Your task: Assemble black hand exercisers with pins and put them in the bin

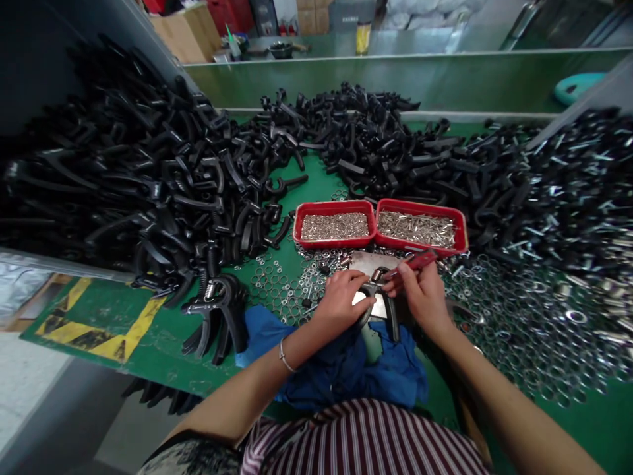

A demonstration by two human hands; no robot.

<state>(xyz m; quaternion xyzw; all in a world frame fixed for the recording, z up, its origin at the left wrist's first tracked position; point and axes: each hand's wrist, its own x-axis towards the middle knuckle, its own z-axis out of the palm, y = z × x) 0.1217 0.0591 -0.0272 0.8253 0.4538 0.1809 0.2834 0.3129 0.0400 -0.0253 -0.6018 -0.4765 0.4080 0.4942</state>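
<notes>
Striped shirt [361, 439] at the bottom of the view, blue cloth [346, 369] bunched below the hands, and the left hand [341, 300] has its grip clamped on a black spring hand exerciser [380, 310] over a steel plate [368, 264]! Right hand [418, 297], grip closed on a red-handled tool [413, 262], tip right at the spring! Loose washers [519, 316] across the green surface [99, 323], two red trays [333, 224] of small metal parts just beyond, black plastic handles [148, 171] heaped behind!

black plastic hand grip exerciser [390, 316], metal spring [376, 275] at top, handles downward
</notes>
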